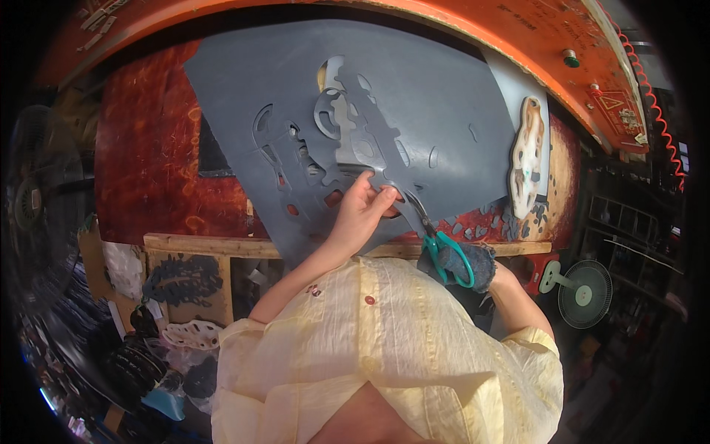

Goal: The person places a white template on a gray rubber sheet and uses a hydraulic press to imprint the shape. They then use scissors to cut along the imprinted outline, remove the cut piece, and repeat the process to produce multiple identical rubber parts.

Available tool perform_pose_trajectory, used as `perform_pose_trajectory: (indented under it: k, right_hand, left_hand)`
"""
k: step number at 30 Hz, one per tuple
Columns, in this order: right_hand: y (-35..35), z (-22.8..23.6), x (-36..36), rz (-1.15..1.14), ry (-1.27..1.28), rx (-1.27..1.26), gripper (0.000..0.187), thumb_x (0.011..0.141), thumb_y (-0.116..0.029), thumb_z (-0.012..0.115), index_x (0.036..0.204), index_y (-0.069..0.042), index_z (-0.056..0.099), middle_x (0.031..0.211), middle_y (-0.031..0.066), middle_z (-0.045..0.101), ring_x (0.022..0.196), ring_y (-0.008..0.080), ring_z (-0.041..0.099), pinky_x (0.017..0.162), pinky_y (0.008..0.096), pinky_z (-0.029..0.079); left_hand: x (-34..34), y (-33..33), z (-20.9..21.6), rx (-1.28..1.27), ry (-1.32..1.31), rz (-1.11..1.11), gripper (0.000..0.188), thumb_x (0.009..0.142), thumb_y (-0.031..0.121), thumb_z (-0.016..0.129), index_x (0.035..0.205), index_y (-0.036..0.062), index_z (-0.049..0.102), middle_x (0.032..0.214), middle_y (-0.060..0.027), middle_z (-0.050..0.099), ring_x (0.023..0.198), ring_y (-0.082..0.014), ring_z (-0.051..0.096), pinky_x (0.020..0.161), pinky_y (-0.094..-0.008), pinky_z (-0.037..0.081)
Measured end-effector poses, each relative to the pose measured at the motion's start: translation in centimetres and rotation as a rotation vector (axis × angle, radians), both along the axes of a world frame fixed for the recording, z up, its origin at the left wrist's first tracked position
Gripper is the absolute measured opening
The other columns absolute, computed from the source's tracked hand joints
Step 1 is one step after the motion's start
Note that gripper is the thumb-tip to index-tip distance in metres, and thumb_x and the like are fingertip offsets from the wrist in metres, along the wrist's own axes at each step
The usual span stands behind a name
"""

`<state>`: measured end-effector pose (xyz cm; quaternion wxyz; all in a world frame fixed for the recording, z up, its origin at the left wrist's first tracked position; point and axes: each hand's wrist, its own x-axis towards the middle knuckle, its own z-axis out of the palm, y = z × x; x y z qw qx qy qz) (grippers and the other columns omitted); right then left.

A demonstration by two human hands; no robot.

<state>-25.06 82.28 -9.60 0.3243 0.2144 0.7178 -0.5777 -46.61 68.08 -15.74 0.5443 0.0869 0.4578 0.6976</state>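
Observation:
A large dark grey flexible sheet (458,96) with many cut-out shapes covers much of the table. My left hand (358,212) is bare and pinches the sheet near its front edge, thumb and fingers closed on it. In my right hand (479,268), which wears a dark fabric glove, are scissors (439,240) with teal handles. Their blades point up and left at the sheet, just right of my left fingertips. Around the middle of the sheet, a curved cut piece (325,113) is partly lifted, and paler material shows through the openings.
A white, brown-edged template with holes (526,159) lies at the right. Small grey scraps (510,223) are scattered near it on the red-stained tabletop (148,148). An orange machine beam (510,26) spans the far side. A fan (584,294) stands lower right; dark cut pieces (183,280) lie lower left.

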Motion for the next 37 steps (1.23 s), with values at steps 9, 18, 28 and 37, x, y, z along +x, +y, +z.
perform_pose_trajectory:
  k: [9, 18, 28, 37]
  right_hand:
    - [-0.9, -1.0, 0.6, 0.118, 0.0, 0.016, 0.037, 0.087, -0.011, 0.057, 0.122, -0.003, 0.051, 0.097, 0.008, 0.06, 0.083, 0.017, 0.059, 0.072, 0.0289, 0.049]
    - [-1.4, -1.4, -1.7, -0.225, -0.022, -0.119, 0.04, 0.094, -0.039, 0.05, 0.119, -0.007, 0.052, 0.084, -0.001, 0.057, 0.07, 0.0071, 0.052, 0.057, 0.0213, 0.042]
    - [-2.1, 0.4, -5.2, -0.151, -0.057, -0.005, 0.038, 0.088, -0.035, 0.055, 0.111, -0.005, 0.056, 0.086, 0.0059, 0.061, 0.071, 0.0131, 0.06, 0.057, 0.0255, 0.045]
    - [-2.8, 0.3, -5.1, -0.257, -0.024, -0.046, 0.034, 0.087, -0.037, 0.056, 0.102, -0.006, 0.061, 0.083, 0.0098, 0.063, 0.074, 0.0245, 0.062, 0.065, 0.0335, 0.048]
  left_hand:
    - [-0.2, -0.4, -1.3, 0.068, 0.104, 0.005, 0.036, 0.094, 0.015, 0.057, 0.119, -0.0057, 0.043, 0.091, -0.0075, 0.065, 0.084, -0.0108, 0.062, 0.07, -0.0228, 0.05]
    - [0.1, -0.7, -1.3, 0.02, 0.187, 0.039, 0.022, 0.094, 0.023, 0.057, 0.104, 0.0034, 0.058, 0.083, -0.0025, 0.062, 0.077, -0.0087, 0.062, 0.063, -0.0219, 0.049]
    - [-1.4, -1.0, -1.0, -0.02, 0.1, -0.02, 0.035, 0.095, 0.029, 0.054, 0.113, -0.0009, 0.05, 0.089, -0.0096, 0.061, 0.067, -0.0122, 0.061, 0.058, -0.0225, 0.049]
    - [-3.0, -0.5, -1.0, -0.073, 0.074, -0.108, 0.051, 0.093, 0.027, 0.058, 0.127, -0.0023, 0.034, 0.099, -0.0174, 0.061, 0.069, -0.0159, 0.064, 0.055, -0.0219, 0.05]
